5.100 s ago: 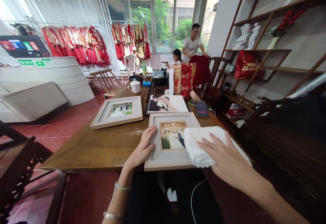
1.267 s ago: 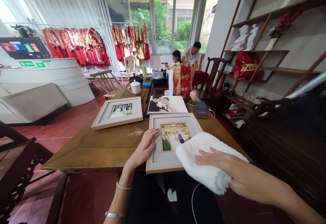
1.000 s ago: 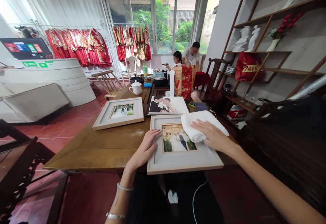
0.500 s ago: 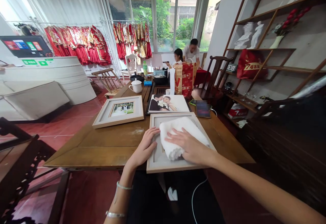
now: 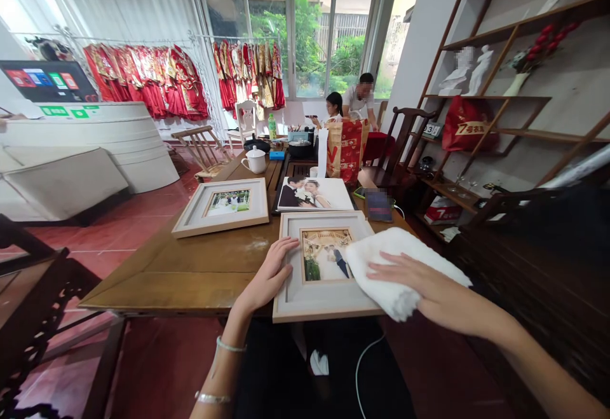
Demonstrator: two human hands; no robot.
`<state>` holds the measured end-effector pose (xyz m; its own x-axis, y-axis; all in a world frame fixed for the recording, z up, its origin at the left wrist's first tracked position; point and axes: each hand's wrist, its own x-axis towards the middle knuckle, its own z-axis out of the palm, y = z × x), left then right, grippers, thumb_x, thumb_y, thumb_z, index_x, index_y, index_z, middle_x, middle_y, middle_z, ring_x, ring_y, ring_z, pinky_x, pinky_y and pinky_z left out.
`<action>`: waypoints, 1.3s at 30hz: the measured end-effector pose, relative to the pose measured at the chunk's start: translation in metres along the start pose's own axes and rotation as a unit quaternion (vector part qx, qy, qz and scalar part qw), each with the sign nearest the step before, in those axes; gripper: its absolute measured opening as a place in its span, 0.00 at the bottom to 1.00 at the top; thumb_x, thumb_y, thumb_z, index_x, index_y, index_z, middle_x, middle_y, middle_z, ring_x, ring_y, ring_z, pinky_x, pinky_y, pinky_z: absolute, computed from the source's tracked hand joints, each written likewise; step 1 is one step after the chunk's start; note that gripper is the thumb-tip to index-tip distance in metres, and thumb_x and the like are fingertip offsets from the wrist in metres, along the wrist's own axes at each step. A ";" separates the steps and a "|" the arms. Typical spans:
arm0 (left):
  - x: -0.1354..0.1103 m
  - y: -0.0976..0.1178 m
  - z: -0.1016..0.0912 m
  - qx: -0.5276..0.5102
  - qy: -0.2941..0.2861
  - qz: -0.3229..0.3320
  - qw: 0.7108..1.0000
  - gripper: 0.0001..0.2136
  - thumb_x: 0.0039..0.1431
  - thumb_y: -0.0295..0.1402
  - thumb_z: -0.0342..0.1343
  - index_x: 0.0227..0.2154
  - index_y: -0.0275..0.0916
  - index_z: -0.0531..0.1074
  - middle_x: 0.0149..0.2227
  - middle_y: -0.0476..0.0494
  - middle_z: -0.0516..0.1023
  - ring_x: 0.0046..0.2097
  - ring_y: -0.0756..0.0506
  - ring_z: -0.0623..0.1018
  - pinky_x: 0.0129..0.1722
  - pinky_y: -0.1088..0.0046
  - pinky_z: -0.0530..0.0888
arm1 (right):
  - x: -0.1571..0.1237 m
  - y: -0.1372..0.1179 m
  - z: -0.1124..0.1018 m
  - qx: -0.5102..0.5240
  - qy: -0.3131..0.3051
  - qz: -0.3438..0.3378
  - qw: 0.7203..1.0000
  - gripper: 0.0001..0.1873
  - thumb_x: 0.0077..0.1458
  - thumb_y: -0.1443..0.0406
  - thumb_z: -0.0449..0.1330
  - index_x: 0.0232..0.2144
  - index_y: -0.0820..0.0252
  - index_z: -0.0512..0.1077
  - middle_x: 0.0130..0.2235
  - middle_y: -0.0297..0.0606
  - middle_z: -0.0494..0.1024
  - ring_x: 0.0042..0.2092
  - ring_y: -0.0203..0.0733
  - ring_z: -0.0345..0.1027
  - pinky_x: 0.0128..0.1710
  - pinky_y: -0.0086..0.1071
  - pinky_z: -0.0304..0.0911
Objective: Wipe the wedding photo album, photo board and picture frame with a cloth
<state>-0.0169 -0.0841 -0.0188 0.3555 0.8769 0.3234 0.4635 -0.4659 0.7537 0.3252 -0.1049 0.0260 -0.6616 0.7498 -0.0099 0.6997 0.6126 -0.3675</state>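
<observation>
A pale wooden picture frame [image 5: 295, 298] with a wedding photo lies at the near edge of the wooden table [image 5: 200, 273]. My left hand [image 5: 269, 276] rests flat on the frame's left border, fingers spread. My right hand [image 5: 419, 282] presses flat on a folded white towel [image 5: 381, 257] that covers the frame's right side and hangs past its edge.
A second framed photo [image 5: 222, 206] lies further left, an unframed wedding print [image 5: 312, 193] and a phone [image 5: 378, 205] behind. A white teapot [image 5: 255, 160], a red gift bag [image 5: 345, 147] and tea things stand at the far end, where two people sit. Wooden shelves rise at right.
The towel under my right hand has slid from the middle of the frame to its right side, uncovering the photo. My left hand has stayed on the left border.
</observation>
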 end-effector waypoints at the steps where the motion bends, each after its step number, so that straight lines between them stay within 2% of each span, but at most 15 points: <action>1: 0.000 0.001 0.000 0.000 0.001 0.001 1.000 0.22 0.58 0.26 0.44 0.56 0.41 0.62 0.60 0.41 0.60 0.64 0.41 0.54 0.65 0.55 0.49 | 0.012 0.008 0.004 -0.018 0.025 0.001 1.000 0.45 0.37 0.78 0.46 0.59 0.46 0.60 0.63 0.25 0.58 0.66 0.45 0.38 0.64 0.50 0.36; 5: 0.000 0.002 0.000 0.001 0.001 0.004 1.000 0.22 0.58 0.25 0.45 0.56 0.42 0.61 0.60 0.41 0.60 0.65 0.41 0.53 0.65 0.55 0.49 | 0.066 0.031 0.012 -0.078 0.124 0.028 0.989 0.46 0.36 0.77 0.47 0.61 0.52 0.58 0.63 0.31 0.56 0.66 0.48 0.39 0.62 0.54 0.39; 7: -0.001 0.002 0.000 0.000 -0.001 0.006 1.000 0.22 0.59 0.26 0.45 0.56 0.42 0.61 0.60 0.42 0.60 0.65 0.41 0.53 0.65 0.54 0.49 | 0.089 0.037 0.009 -0.091 0.146 0.035 0.984 0.44 0.38 0.77 0.47 0.60 0.53 0.59 0.63 0.32 0.58 0.66 0.50 0.40 0.61 0.55 0.41; 11: 0.000 0.001 0.000 -0.002 0.003 0.010 1.000 0.21 0.59 0.26 0.45 0.56 0.43 0.61 0.61 0.42 0.60 0.65 0.41 0.53 0.65 0.54 0.48 | 0.119 0.036 0.001 -0.109 0.130 0.042 0.985 0.42 0.40 0.76 0.48 0.60 0.56 0.59 0.63 0.36 0.58 0.65 0.53 0.43 0.60 0.56 0.42; 15: 0.000 0.001 0.001 0.000 0.000 -0.002 1.000 0.21 0.59 0.26 0.45 0.56 0.42 0.61 0.61 0.42 0.60 0.65 0.41 0.52 0.65 0.55 0.48 | 0.127 0.022 0.004 -0.144 0.096 0.023 0.985 0.42 0.40 0.77 0.49 0.61 0.59 0.58 0.63 0.40 0.57 0.65 0.55 0.41 0.60 0.57 0.38; 20: 0.000 0.002 0.002 -0.002 -0.002 -0.008 1.000 0.21 0.59 0.26 0.45 0.56 0.42 0.61 0.61 0.42 0.60 0.65 0.42 0.52 0.65 0.56 0.48 | 0.112 0.005 0.009 -0.121 0.039 -0.045 0.991 0.46 0.35 0.79 0.48 0.61 0.56 0.58 0.63 0.37 0.57 0.65 0.53 0.40 0.61 0.57 0.37; 23: 0.000 0.002 0.002 -0.001 0.002 -0.008 1.000 0.21 0.59 0.27 0.44 0.56 0.41 0.61 0.60 0.41 0.60 0.65 0.42 0.53 0.65 0.56 0.48 | 0.091 -0.010 0.007 -0.044 -0.003 -0.087 0.995 0.46 0.34 0.79 0.47 0.60 0.54 0.59 0.63 0.33 0.58 0.65 0.49 0.42 0.62 0.55 0.36; 26: 0.000 0.001 0.003 -0.001 0.007 -0.004 1.000 0.21 0.59 0.26 0.44 0.56 0.41 0.61 0.60 0.41 0.61 0.65 0.42 0.53 0.65 0.55 0.48 | 0.062 -0.028 0.003 0.048 -0.043 -0.116 0.991 0.42 0.40 0.78 0.47 0.59 0.52 0.61 0.61 0.32 0.62 0.64 0.46 0.46 0.63 0.51 0.38; 29: 0.000 -0.001 0.003 -0.003 0.011 -0.004 1.000 0.22 0.58 0.25 0.44 0.56 0.41 0.61 0.60 0.41 0.60 0.65 0.42 0.53 0.65 0.55 0.48 | 0.027 -0.042 -0.004 0.112 -0.072 -0.097 0.986 0.37 0.46 0.77 0.47 0.58 0.48 0.62 0.60 0.30 0.63 0.64 0.44 0.47 0.63 0.47 0.42; 32: -0.001 -0.002 0.002 -0.003 0.011 -0.005 1.000 0.22 0.58 0.25 0.44 0.56 0.41 0.61 0.60 0.41 0.60 0.65 0.42 0.53 0.65 0.56 0.48 | -0.006 -0.046 -0.012 0.136 -0.095 -0.044 0.985 0.35 0.49 0.75 0.48 0.57 0.42 0.63 0.60 0.27 0.63 0.63 0.47 0.49 0.61 0.47 0.48; 34: -0.001 -0.002 0.002 -0.003 0.011 -0.001 1.000 0.22 0.58 0.25 0.44 0.56 0.42 0.61 0.60 0.41 0.60 0.64 0.42 0.53 0.65 0.56 0.49 | -0.020 -0.045 -0.016 0.125 -0.079 -0.001 0.989 0.34 0.50 0.74 0.50 0.56 0.40 0.64 0.60 0.26 0.63 0.62 0.49 0.53 0.60 0.46 0.51; 36: -0.002 -0.002 0.001 -0.004 0.012 0.002 1.000 0.23 0.57 0.24 0.44 0.56 0.42 0.61 0.60 0.42 0.60 0.64 0.42 0.54 0.65 0.55 0.49 | -0.022 -0.040 -0.016 0.091 -0.039 0.033 0.995 0.33 0.50 0.73 0.50 0.56 0.40 0.64 0.59 0.26 0.64 0.60 0.50 0.56 0.59 0.45 0.53; 39: -0.002 -0.001 0.001 -0.005 0.011 -0.004 1.000 0.23 0.57 0.24 0.44 0.56 0.42 0.61 0.60 0.42 0.60 0.65 0.41 0.53 0.65 0.55 0.49 | -0.002 -0.025 -0.013 0.005 0.034 0.056 0.998 0.33 0.49 0.73 0.49 0.57 0.45 0.64 0.59 0.28 0.65 0.61 0.49 0.56 0.60 0.45 0.52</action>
<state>-0.0169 -0.0853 -0.0203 0.3333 0.8830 0.3304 0.4579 -0.4580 0.7620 0.3123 -0.1186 0.0470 -0.5599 0.8285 0.0109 0.7652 0.5221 -0.3768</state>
